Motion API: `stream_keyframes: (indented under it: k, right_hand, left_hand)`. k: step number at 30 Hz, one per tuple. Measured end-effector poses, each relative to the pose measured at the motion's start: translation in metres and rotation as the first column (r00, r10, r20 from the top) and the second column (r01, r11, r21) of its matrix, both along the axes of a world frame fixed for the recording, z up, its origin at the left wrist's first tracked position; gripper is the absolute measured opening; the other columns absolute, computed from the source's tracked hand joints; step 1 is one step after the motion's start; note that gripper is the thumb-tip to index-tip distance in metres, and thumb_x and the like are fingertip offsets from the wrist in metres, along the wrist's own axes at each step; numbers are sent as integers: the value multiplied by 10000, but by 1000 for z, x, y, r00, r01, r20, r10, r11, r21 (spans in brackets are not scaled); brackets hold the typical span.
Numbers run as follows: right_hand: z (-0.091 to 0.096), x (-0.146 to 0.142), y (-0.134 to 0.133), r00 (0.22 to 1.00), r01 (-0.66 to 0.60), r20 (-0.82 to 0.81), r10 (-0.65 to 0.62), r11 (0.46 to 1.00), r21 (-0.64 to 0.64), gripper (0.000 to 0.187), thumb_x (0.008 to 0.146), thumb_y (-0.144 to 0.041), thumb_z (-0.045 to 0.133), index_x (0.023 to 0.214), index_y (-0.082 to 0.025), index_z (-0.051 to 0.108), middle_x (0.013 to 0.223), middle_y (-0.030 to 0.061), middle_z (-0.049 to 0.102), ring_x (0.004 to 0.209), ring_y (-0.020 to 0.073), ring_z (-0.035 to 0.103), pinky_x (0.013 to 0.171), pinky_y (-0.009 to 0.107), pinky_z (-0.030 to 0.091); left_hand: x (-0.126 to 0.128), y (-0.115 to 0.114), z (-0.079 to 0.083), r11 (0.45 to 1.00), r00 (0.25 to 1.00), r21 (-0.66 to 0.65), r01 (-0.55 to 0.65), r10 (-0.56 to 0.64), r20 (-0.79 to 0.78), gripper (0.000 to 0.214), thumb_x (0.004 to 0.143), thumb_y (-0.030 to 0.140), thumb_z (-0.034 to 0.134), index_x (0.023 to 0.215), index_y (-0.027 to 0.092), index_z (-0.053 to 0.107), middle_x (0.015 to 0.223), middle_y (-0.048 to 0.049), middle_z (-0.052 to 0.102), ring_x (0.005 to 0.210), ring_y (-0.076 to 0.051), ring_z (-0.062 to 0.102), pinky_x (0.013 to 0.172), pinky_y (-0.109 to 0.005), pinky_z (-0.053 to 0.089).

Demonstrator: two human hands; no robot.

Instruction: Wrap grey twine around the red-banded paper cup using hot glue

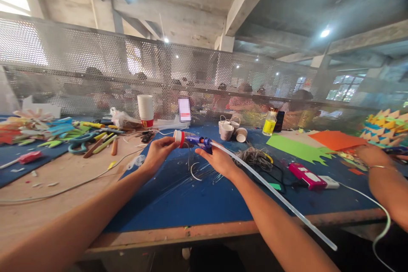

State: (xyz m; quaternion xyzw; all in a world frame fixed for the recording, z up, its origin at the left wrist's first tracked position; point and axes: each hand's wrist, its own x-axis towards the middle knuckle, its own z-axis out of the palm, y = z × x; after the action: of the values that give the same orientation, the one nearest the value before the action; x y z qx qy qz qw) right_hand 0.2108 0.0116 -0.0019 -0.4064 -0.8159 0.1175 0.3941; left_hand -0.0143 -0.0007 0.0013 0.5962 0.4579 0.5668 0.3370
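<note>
My left hand [160, 149] pinches a small paper cup piece [179, 138], white with a red band, above the blue mat. A blue hot glue gun [197, 141] is gripped in my right hand [221, 159]. Its nozzle end points left at the cup, close to it; I cannot tell whether they touch. From the back of the gun a long translucent glue stick [274, 193] runs down to the right, past my forearm. Thin strands of glue [195, 172] lie on the mat beneath my hands.
Small bucket-like cups [227, 131] and a bundle of grey cord [255, 157] lie ahead. A stack of paper cups [145, 108], a lit phone [184, 109] and a yellow-labelled bottle [270, 122] stand at the back. Scissors [82, 142] lie left. Another person's arm [384, 178] reaches in from the right.
</note>
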Motion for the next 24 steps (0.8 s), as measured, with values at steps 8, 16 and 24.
stream_keyframes:
  k: [8, 16, 24]
  right_hand:
    - [0, 0, -1, 1000, -5, 11, 5, 1000, 15, 448, 876, -577, 528, 1090, -196, 626, 986, 60, 664, 877, 188, 611, 794, 286, 452]
    - [1, 0, 0, 1000, -14, 15, 13, 999, 31, 451, 875, -568, 539, 1105, -191, 632, 987, 61, 669, 886, 189, 614, 795, 285, 450]
    - [2, -1, -2, 999, -26, 23, 25, 1000, 17, 436, 877, -551, 551, 1109, -191, 635, 985, 58, 669, 891, 185, 613, 796, 277, 445]
  left_hand:
    - [-1, 3, -2, 1000, 1000, -2, -7, 7, 8, 387, 667, 481, 748, 894, 168, 765, 806, -55, 743, 735, -218, 644, 666, -282, 469]
    - [-1, 2, -1, 997, 998, 29, -66, 66, -11, 324, 693, 451, 728, 858, 174, 768, 781, -33, 735, 700, -191, 616, 656, -265, 441]
    - [-5, 7, -6, 999, 999, -12, -32, 32, 8, 358, 705, 458, 723, 903, 162, 753, 808, -43, 743, 735, -210, 635, 676, -275, 451]
